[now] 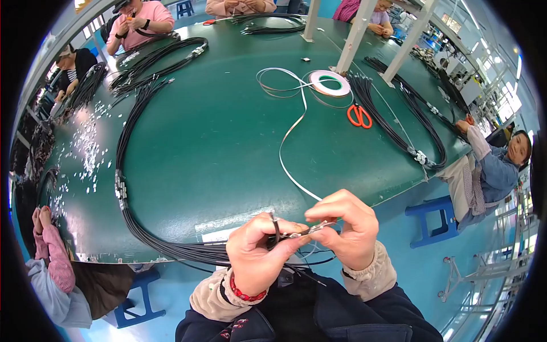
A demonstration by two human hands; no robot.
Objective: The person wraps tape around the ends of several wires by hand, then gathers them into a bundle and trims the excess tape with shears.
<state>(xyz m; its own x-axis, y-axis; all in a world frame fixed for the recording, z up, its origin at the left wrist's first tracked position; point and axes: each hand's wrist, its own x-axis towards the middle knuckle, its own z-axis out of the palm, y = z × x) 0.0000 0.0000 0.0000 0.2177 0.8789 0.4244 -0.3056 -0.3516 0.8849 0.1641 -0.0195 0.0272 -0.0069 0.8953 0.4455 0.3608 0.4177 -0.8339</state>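
Note:
Over the table's near edge, my left hand [256, 248] pinches a thin black cable [276, 225] near its end, between thumb and fingers. My right hand [350, 231] is bent around the cable's tip, where small shiny, whitish bits [319, 226] show. Exactly what its fingertips grip is partly hidden. A narrow white strip [282, 154] runs from a flat white roll [343, 86] across the table to behind my right fingers. A long bundle of black cables [128, 137] curves along the left and passes beneath my left hand, bound partway by a clear wrap with whitish pieces [120, 188].
Red-handled scissors [360, 116] lie near the roll. More cable bundles [399, 122] rest at right and far left. White scraps [88, 145] litter the green table [222, 131] at left. Pale posts [354, 43] rise from it. Co-workers sit around; a blue stool [431, 221] stands at right.

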